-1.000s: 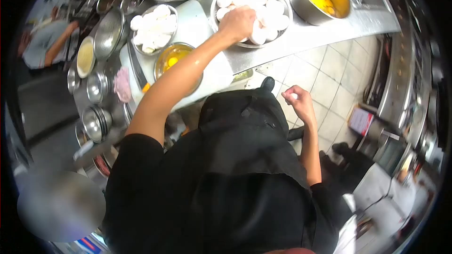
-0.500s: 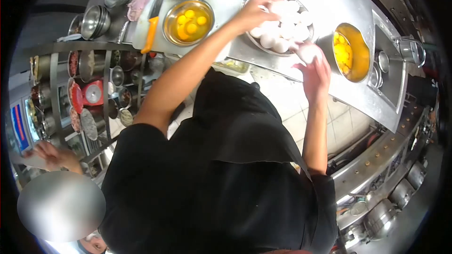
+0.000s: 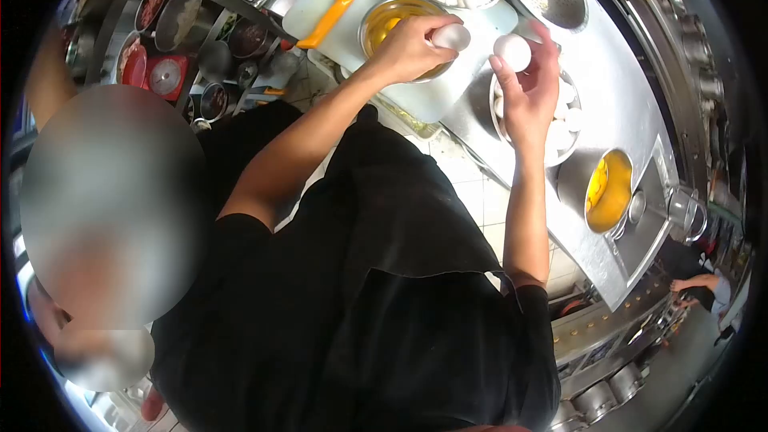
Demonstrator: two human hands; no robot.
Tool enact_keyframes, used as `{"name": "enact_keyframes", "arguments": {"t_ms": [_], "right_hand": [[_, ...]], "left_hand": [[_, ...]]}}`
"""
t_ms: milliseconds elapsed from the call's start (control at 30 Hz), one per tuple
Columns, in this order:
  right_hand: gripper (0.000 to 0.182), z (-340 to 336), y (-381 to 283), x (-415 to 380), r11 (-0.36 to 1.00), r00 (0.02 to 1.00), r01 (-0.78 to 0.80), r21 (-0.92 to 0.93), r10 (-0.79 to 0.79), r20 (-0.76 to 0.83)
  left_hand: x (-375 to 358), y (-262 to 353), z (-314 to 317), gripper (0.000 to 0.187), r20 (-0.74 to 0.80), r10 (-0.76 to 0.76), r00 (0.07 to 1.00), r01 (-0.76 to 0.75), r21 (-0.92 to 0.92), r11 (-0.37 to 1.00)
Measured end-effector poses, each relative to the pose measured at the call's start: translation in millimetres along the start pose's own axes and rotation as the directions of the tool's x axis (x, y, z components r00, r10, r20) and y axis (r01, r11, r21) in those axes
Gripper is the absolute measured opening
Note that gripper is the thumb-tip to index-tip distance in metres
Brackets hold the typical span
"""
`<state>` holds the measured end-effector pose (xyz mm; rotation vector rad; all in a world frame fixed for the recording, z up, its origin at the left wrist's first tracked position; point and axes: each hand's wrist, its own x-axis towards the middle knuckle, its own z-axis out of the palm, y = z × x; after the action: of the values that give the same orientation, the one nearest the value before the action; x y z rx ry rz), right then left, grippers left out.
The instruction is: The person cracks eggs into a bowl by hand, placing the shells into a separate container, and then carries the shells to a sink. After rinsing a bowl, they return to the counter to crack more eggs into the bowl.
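Holding an egg in each hand over the counter.
Your left hand (image 3: 408,48) pinches one egg (image 3: 452,36) above the yolk bowl (image 3: 388,16); your right hand (image 3: 528,96) cups another egg (image 3: 512,51); cracking likely comes next.

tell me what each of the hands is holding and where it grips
Left hand pinches a white egg by its end, over the yolk bowl. Right hand holds another egg at its fingertips.

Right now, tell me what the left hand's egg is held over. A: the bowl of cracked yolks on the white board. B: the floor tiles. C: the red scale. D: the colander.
A: the left hand holds its egg over the rim of the bowl of yolks on the white board.
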<state>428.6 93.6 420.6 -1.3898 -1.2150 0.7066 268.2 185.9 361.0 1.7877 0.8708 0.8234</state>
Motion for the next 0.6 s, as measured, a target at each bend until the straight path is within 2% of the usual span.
{"name": "enact_keyframes", "arguments": {"t_ms": [33,67,100,167,200,233,267,300,367,400,433,467,500,533,567,600], "right_hand": [[0.049,8.2,-5.0,2.7,0.963,0.955,0.234,-0.131,-0.253,-0.153],[0.048,11.4,5.8,5.6,0.884,0.897,0.341,-0.319,-0.408,-0.171],[0.044,18.4,18.5,12.6,0.793,0.830,0.471,-0.387,-0.546,-0.110],[0.040,31.6,29.1,17.5,0.825,0.930,0.367,-0.429,-0.338,0.145],[0.035,34.2,34.1,16.9,0.920,0.973,0.227,-0.319,-0.204,0.105],[0.035,33.6,37.9,19.2,0.919,0.970,0.239,-0.313,-0.212,0.117],[0.034,30.1,41.7,24.9,0.998,0.999,-0.010,0.054,0.009,0.034],[0.034,26.5,43.8,29.4,0.874,0.967,-0.247,0.418,0.252,0.045],[0.034,25.3,55.6,36.8,0.749,0.905,-0.426,0.507,0.363,0.223],[0.033,26.5,76.4,41.5,0.679,0.862,-0.506,0.532,0.420,0.283],[0.038,22.4,95.0,43.5,0.837,0.864,-0.384,0.390,0.177,0.471],[0.043,22.7,118.6,39.0,0.997,0.909,-0.038,0.068,0.006,0.417],[0.041,27.3,136.7,36.1,0.983,0.897,-0.093,0.158,0.013,0.442],[0.039,35.6,133.5,43.2,0.999,0.875,-0.008,0.034,-0.009,0.483],[0.045,43.6,130.7,50.5,0.993,0.852,0.088,-0.083,-0.032,0.523],[0.039,49.4,117.9,53.3,0.990,0.838,0.090,-0.112,-0.014,0.545]], "left_hand": [[-0.3,-1.0,-2.8,0.043,-0.014,-0.006,1.000,0.006,0.001,1.000],[0.1,-1.8,-4.8,0.043,-0.040,0.007,0.999,-0.006,0.034,0.999],[0.6,-2.1,-6.0,0.042,-0.061,0.024,0.998,-0.019,0.067,0.998],[-0.8,-3.1,-7.5,0.041,-0.074,0.006,0.997,-0.001,0.071,0.997],[-2.9,-8.7,-9.0,0.041,-0.086,0.010,0.996,-0.003,0.074,0.997],[-5.5,-14.6,-11.1,0.041,-0.103,0.013,0.995,-0.005,0.079,0.997],[-7.6,-21.6,-12.9,0.044,-0.093,0.012,0.996,-0.008,0.042,0.999],[-10.9,-21.4,-17.0,0.044,-0.110,0.014,0.994,-0.009,0.045,0.999],[-19.2,-14.3,-25.7,0.048,-0.006,-0.122,0.992,0.122,-0.023,0.992],[-19.4,-7.2,-30.9,0.053,0.043,-0.278,0.960,0.279,-0.033,0.960],[-19.1,-38.4,-24.8,0.054,-0.010,-0.132,0.991,0.129,-0.172,0.977],[-17.9,-47.1,-23.4,0.055,-0.070,0.118,0.991,-0.126,-0.119,0.985],[-23.8,-60.1,-23.6,0.051,-0.012,0.064,0.998,-0.061,-0.525,0.849],[-19.3,-61.9,-21.4,0.046,-0.127,0.202,0.971,-0.237,-0.432,0.870],[-18.9,-71.6,-29.3,0.043,-0.049,0.068,0.997,-0.077,-0.233,0.969],[-18.4,-85.1,-25.4,0.041,-0.024,0.031,0.999,-0.039,-0.416,0.909]]}}
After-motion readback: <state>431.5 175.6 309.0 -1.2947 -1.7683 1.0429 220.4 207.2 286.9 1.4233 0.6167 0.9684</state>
